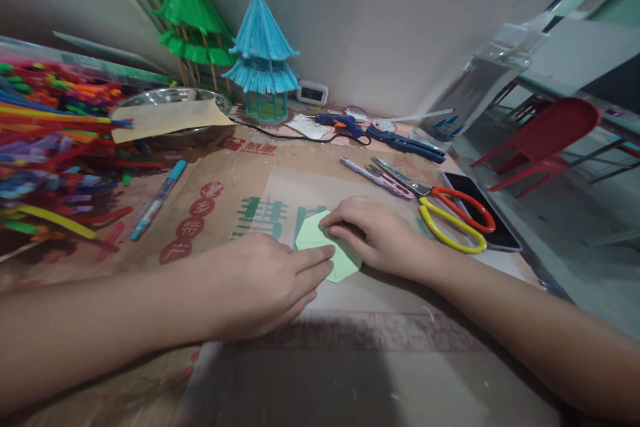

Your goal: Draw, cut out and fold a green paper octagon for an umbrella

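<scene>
A light green paper piece (345, 268), cut with several straight sides and marked with thin lines, lies flat on the cardboard. My left hand (265, 280) rests over its left side, the fingers stretched out and pressing on the paper. From the right, my right hand (373, 233) bends over its upper right part, with thumb and forefinger pinched close together at the paper. Scissors (425, 197) with one red and one yellow handle lie to the right of my right hand. A pale purple utility knife (377, 178) lies beside them.
A dark phone (485, 213) lies under the scissors. Behind stand a blue pipe-cleaner pavilion (263, 47), a green pavilion (193, 13), a glue gun (340, 123) and a metal bowl (173, 97). Colourful pipe cleaners (55, 147) and a blue marker (159, 200) are at left.
</scene>
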The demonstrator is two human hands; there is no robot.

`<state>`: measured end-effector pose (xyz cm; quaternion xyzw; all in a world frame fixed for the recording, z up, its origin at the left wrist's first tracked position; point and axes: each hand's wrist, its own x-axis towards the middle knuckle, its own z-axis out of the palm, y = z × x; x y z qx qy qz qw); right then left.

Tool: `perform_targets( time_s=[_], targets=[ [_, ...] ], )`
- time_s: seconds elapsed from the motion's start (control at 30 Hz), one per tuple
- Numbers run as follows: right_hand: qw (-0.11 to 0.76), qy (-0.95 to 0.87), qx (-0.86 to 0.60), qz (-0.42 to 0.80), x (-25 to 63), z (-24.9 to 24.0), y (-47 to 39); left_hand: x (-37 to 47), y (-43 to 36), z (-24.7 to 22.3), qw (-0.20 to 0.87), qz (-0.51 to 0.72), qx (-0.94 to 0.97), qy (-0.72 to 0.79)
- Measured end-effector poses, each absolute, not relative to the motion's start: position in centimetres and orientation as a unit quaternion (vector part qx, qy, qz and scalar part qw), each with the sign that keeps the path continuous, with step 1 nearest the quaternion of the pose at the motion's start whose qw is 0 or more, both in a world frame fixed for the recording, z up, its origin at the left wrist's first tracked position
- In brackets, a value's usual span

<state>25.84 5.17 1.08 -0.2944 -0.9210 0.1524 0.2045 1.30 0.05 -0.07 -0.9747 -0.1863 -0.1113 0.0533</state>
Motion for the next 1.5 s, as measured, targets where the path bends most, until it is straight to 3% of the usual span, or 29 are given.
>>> perform_targets(
  time_s=[0.13,0.23,0.37,0.57,0.8,1.03,1.33,1.5],
  targets=[
    [0.252,-0.919,-0.289,0.091,25.9,0.4,6.0,1.5,0.0,0.3,0.078,-0.112,-0.973,-0.186],
    [0.286,-0.904,-0.297,0.113,26.2,0.6,5.7,1.4,0.0,0.3,0.074,-0.117,-0.972,-0.190],
    [0.251,-0.903,-0.307,0.164,26.3,0.9,5.2,1.3,0.0,0.0,0.072,-0.126,-0.972,-0.187],
    [0.273,-0.917,-0.279,0.085,25.8,0.0,5.9,1.3,0.0,0.2,0.077,-0.113,-0.973,-0.187],
    [0.257,-0.914,-0.286,0.128,25.7,0.2,5.8,1.2,0.1,0.3,0.057,-0.099,-0.976,-0.186],
    [0.346,-0.827,-0.403,0.182,26.5,0.2,6.8,1.3,0.1,0.3,0.047,-0.117,-0.973,-0.196],
    [0.253,-0.903,-0.308,0.161,26.0,0.2,5.9,1.3,0.1,0.3,0.042,-0.110,-0.972,-0.203],
    [0.273,-0.910,-0.297,0.097,26.0,-0.5,6.6,1.2,0.1,0.2,0.053,-0.110,-0.974,-0.193]
  ],
)
